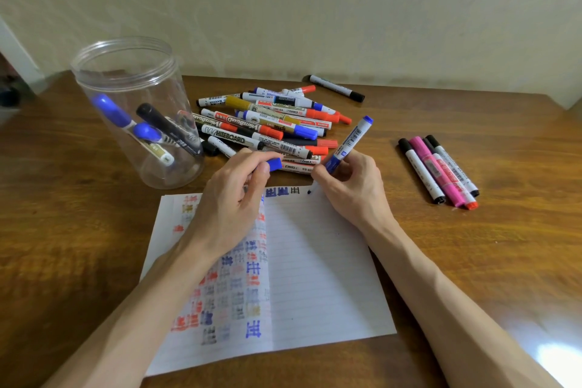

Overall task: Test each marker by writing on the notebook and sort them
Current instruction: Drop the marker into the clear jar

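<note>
**Open wood at the sides, a crowded middle**

The marker pile [267, 123] fills the centre of the frame, and the clear plastic jar [151, 79] stands just beside it at upper left, leaving only a narrow gap. Both hands sit at the pile's near edge. The left hand [233, 195] pinches a blue cap [274, 164], and the right hand [349, 189] grips a blue marker [349, 142] that slants up along the pile's right side. Bare table [393, 110] lies open between the pile and the four markers [441, 170] at right. A lone black-capped marker [337, 87] lies at top centre. Wood is free left of the notebook [315, 261] and at lower right, outside the forearms [441, 277]
</note>
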Available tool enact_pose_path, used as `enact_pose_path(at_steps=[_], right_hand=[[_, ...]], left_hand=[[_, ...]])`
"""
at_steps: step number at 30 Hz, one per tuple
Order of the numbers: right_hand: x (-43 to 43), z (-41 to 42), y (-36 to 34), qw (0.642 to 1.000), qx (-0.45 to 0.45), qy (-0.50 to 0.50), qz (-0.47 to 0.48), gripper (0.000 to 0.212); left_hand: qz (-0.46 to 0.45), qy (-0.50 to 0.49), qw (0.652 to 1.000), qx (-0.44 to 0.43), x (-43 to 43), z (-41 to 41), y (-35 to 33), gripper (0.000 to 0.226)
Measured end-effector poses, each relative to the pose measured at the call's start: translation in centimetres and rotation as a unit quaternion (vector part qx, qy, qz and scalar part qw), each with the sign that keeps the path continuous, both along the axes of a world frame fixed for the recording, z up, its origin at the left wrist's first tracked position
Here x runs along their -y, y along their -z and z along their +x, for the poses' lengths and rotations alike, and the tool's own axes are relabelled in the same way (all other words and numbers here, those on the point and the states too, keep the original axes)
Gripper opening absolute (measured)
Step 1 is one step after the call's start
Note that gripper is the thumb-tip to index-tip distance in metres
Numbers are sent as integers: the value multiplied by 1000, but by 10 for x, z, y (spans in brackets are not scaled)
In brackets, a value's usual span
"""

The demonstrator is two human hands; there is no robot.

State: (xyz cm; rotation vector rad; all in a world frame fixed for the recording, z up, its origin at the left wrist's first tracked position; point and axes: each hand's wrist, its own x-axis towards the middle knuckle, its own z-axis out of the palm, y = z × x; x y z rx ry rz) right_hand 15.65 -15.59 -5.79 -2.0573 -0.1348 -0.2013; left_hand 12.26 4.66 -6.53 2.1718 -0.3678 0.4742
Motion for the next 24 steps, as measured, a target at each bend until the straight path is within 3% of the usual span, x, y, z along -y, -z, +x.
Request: enact_pose_path(at_steps=[8,18,24], right_hand=[[1,-3,-13,983,-45,-21,178,10],[1,-2,-13,972,-65,-59,218,13],[0,-6,-9,970,-96,-108,195,24]], left_hand=[[-27,0,999,-23,0,-3,-2,27],[-77,-9,996,-40,0,-2,-3,23],[-92,-2,995,-47,1,-4,-5,23]])
